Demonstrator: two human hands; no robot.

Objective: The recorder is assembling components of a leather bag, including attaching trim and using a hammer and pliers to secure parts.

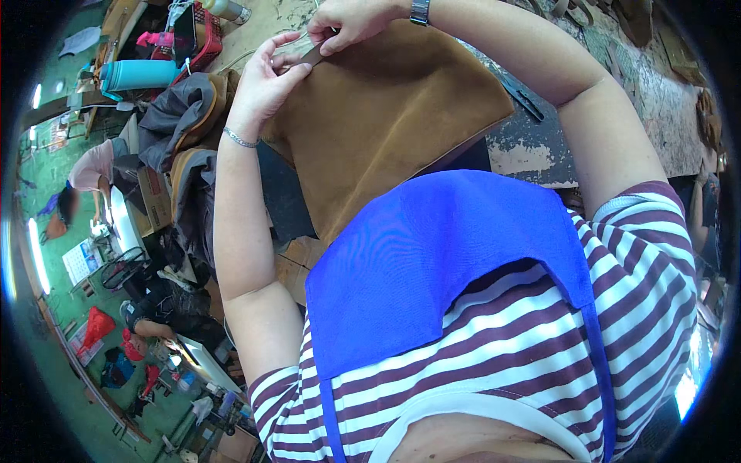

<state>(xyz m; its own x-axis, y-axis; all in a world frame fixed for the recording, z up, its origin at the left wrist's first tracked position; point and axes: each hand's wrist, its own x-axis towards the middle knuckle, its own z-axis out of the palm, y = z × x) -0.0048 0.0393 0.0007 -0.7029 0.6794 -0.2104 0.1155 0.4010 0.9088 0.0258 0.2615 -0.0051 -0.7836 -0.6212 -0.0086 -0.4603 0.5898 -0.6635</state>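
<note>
A large brown suede-like leather piece [386,116] hangs over the near edge of the worktable and drapes down in front of me. At its far left corner both my hands work close together on a narrow dark edge of it. My left hand [266,77], with a bracelet at the wrist, pinches this edge between thumb and fingers. My right hand [351,21], with a watch at the wrist, grips the same edge just beyond, partly cut off by the frame's top. What lies under the fingertips is hidden.
The worn worktable [532,158] carries a dark slim tool [521,100] right of the leather. At left are a turquoise bottle [143,75], a red basket [207,46] and a pile of dark and brown pieces [181,116]. Other people sit at machines far left.
</note>
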